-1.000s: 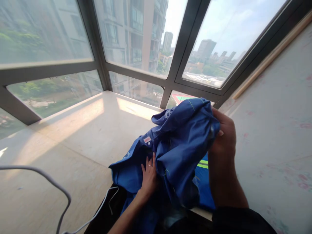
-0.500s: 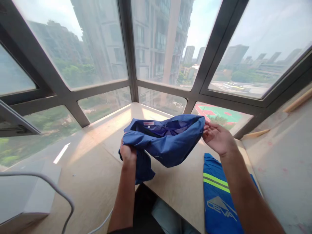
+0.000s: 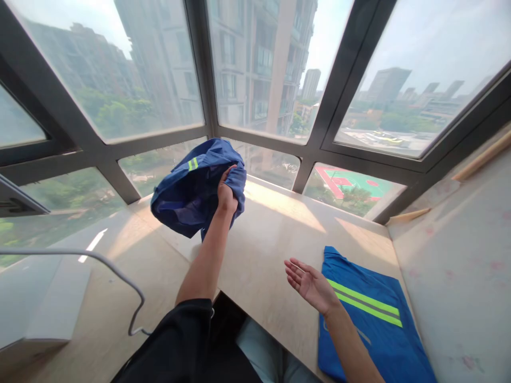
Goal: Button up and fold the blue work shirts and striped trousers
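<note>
Bunched in my left hand [image 3: 227,194] is a blue jacket [image 3: 187,183] with a yellow-green reflective strip, raised above the ledge near the window corner. Its dark inner side faces me, and part of it hangs below my wrist. My right hand [image 3: 311,286] holds nothing; palm up and fingers stretched out, it hovers over the ledge. Just right of that hand lies a folded blue garment [image 3: 363,290] with two yellow-green bands, partly covered by my right forearm.
The pale ledge [image 3: 267,255] runs below framed windows [image 3: 255,69]. A white box [image 3: 51,303] stands at the left, with a grey cable [image 3: 107,260] curving in front of it. A patterned wall [image 3: 459,266] bounds the right side.
My right hand has let go of the jacket and dropped down and left. The left hand has carried the jacket up and to the left, turning it.
</note>
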`<action>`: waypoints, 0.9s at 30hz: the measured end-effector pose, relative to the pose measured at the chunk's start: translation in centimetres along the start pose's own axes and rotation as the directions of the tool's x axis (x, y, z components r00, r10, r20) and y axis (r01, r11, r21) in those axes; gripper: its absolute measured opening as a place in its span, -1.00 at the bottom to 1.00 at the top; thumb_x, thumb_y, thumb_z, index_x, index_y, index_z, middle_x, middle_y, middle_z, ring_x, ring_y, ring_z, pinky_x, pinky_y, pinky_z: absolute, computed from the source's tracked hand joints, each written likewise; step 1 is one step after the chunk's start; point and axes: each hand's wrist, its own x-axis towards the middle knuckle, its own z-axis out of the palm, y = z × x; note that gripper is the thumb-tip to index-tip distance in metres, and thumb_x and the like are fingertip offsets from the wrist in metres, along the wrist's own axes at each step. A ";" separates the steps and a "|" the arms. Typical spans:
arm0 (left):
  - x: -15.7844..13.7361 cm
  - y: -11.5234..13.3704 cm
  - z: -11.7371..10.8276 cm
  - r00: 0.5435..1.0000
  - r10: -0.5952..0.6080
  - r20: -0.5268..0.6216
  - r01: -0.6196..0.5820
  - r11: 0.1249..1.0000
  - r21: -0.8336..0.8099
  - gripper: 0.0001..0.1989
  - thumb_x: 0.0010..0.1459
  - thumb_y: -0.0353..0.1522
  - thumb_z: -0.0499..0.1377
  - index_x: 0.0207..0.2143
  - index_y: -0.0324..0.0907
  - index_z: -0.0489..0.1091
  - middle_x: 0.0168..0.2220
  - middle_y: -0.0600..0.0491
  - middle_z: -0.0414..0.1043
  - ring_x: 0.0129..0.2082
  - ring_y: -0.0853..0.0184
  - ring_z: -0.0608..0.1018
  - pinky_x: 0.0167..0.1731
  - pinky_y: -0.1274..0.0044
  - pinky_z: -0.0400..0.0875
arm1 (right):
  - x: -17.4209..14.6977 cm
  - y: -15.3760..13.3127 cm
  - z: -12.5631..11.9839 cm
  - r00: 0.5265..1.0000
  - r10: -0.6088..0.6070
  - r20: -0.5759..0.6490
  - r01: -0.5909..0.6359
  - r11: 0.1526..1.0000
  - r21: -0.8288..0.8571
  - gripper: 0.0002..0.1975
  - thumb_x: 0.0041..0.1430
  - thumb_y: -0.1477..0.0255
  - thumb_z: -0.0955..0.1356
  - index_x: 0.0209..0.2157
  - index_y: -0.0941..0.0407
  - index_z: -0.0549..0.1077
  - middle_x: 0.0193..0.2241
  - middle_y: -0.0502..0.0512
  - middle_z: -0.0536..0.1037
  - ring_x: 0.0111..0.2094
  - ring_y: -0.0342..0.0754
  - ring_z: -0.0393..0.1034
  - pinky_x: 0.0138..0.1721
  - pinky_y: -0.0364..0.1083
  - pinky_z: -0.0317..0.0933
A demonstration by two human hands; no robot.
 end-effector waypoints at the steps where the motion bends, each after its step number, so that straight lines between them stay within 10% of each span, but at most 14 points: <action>1: -0.5 -1.4 -0.5 0.999 -0.006 0.036 -0.004 0.967 0.256 -0.71 0.16 -0.29 0.19 -0.07 -0.16 0.46 -0.30 0.01 0.50 -0.39 0.41 0.53 -0.38 0.58 0.45 | -0.3 0.3 -0.7 1.000 -0.002 -0.016 0.002 1.000 0.011 -0.82 0.18 0.53 0.37 -0.16 0.19 0.53 -0.13 0.16 0.65 -0.24 -0.09 0.59 -0.15 -0.10 0.46; 3: -2.5 -4.4 -2.1 0.992 -0.092 0.089 0.021 0.803 0.595 -0.70 0.09 -0.35 0.20 -0.10 -0.22 0.46 -0.23 -0.05 0.53 -0.24 0.31 0.57 -0.18 0.46 0.48 | -0.9 0.9 -2.0 0.999 0.005 -0.039 -0.004 1.000 0.027 -0.83 0.16 0.54 0.40 -0.18 0.19 0.54 -0.17 0.14 0.66 -0.30 -0.10 0.59 -0.20 -0.11 0.46; 10: -11.4 -10.0 -8.5 0.974 -0.190 0.122 0.011 0.580 0.814 -0.48 -0.13 -0.55 0.15 -0.02 -0.30 0.45 0.09 -0.22 0.43 0.18 0.03 0.39 0.27 0.26 0.12 | -3.2 1.7 -5.1 0.991 0.024 -0.129 -0.014 0.997 0.077 -0.76 0.05 0.53 0.49 -0.19 0.18 0.57 -0.23 0.10 0.67 -0.39 -0.12 0.56 -0.31 -0.13 0.46; 15: -8.5 -8.8 -10.8 0.970 0.008 0.243 -0.243 0.107 0.964 -0.24 0.04 -0.39 0.19 0.31 -0.29 0.10 0.32 -0.25 0.14 0.37 -0.01 0.10 0.31 0.18 -0.01 | -4.4 1.9 -6.2 0.982 -0.003 -0.189 0.021 0.995 0.095 -0.72 -0.02 0.53 0.53 -0.20 0.17 0.57 -0.29 0.07 0.67 -0.44 -0.14 0.54 -0.36 -0.15 0.45; 19: -5.3 -9.7 -12.1 0.952 -0.223 0.211 -0.254 -0.186 0.949 0.11 -0.18 -0.18 0.40 0.37 -0.24 -0.03 0.40 -0.32 -0.09 0.41 -0.20 -0.17 0.28 -0.01 -0.17 | -4.8 2.6 -6.4 0.981 -0.018 -0.195 0.043 0.992 0.122 -0.68 -0.06 0.53 0.55 -0.20 0.17 0.57 -0.31 0.06 0.66 -0.45 -0.15 0.52 -0.39 -0.15 0.45; 27: -5.3 -11.4 -13.0 0.986 -0.159 0.040 -0.067 -0.171 0.983 -0.64 0.14 -0.41 0.12 0.00 -0.15 0.48 -0.08 -0.18 0.53 -0.05 0.02 0.56 -0.05 0.30 0.39 | -5.6 3.6 -6.8 0.975 -0.038 -0.217 0.073 0.985 0.157 -0.64 -0.08 0.50 0.57 -0.18 0.17 0.55 -0.33 0.03 0.65 -0.46 -0.17 0.51 -0.40 -0.17 0.43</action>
